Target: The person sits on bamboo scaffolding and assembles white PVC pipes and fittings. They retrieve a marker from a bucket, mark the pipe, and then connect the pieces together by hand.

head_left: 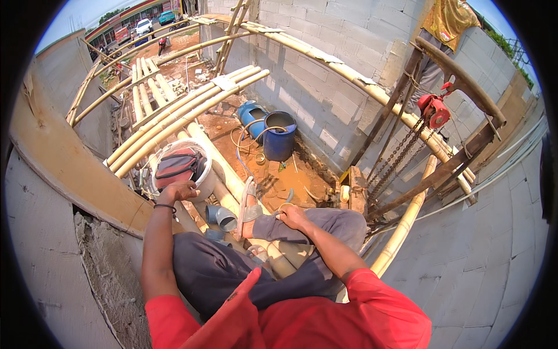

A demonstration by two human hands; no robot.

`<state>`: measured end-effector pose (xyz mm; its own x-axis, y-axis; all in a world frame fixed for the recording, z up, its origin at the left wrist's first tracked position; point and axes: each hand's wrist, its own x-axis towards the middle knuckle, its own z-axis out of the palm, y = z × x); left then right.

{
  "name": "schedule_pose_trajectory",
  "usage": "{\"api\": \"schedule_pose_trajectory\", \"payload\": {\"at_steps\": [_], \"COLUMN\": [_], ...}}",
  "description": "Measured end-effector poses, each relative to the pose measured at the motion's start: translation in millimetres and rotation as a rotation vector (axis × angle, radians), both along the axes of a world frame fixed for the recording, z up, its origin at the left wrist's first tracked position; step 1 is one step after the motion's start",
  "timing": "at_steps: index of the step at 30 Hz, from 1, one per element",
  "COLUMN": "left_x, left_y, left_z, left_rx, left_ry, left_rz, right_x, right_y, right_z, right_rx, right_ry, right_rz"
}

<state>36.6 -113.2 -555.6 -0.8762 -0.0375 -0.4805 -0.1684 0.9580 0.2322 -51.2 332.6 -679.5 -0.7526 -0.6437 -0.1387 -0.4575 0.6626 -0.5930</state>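
Note:
Resting at the near edge of a white bucket point(206, 185), my left hand point(179, 191) is loosely bent with nothing visible in its fingers. A red and black bag point(176, 165) fills the bucket's mouth, just beyond that hand. My right hand point(293, 217) is closed above my crossed leg, beside my sandalled foot point(250, 212). A small grey curved piece point(290, 196) shows at its fingertips; whether the fingers grip it is too small to tell. Between my hands, grey elbow pipe fittings point(222, 217) lie on the bamboo poles.
Bamboo poles point(192, 119) form a platform above muddy ground. Two blue drums point(279, 136) stand below by a block wall point(325, 93), with a hose point(244, 136). A red chain hoist point(434, 110) hangs at right from a wooden frame. Another person point(447, 26) stands at the upper right.

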Motion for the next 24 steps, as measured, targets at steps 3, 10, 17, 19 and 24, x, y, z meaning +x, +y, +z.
{"api": "schedule_pose_trajectory", "payload": {"at_steps": [3,10,17,19,24], "left_x": [7.7,4.4,10.7,4.1,9.1], "left_y": [-11.2,7.6,9.1,11.9,-7.1], "left_z": [-4.5,8.9,12.2,12.0,-7.7], "left_rx": [-0.003,0.001,0.041,0.05,0.064], "left_ry": [0.007,-0.023,0.02,-0.013,0.04], "left_rz": [0.033,0.071,0.081,0.088,0.091], "right_x": [4.7,3.7,6.1,4.1,5.6], "right_y": [-6.9,-3.0,-0.6,3.0,-5.0], "right_z": [8.0,14.1,12.2,9.7,10.1], "right_rx": [-0.023,0.019,-0.101,-0.096,-0.068], "right_ry": [-0.009,-0.012,0.037,0.042,0.076], "right_rz": [0.01,0.0,0.026,0.014,0.031]}}
